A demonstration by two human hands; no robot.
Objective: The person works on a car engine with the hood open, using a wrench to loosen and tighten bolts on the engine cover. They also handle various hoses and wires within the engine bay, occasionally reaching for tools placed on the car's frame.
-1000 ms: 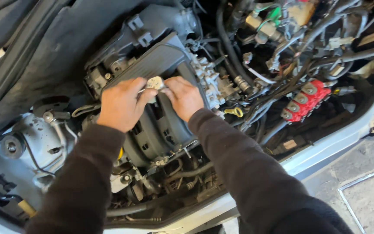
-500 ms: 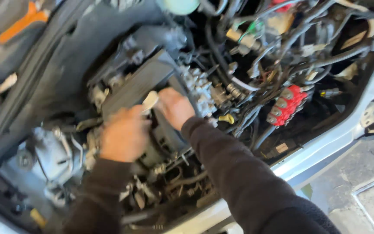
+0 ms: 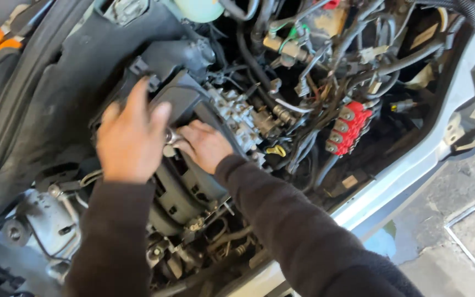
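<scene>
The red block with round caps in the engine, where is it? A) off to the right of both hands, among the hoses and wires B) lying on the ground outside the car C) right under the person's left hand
A: the red block sits among dark hoses and wires, well to the right of the left hand and the right hand, which are on the dark engine cover.

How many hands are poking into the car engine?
2. The left hand lies flat, fingers spread, on the dark engine cover. The right hand is beside it, gripping a small metal part.
</scene>
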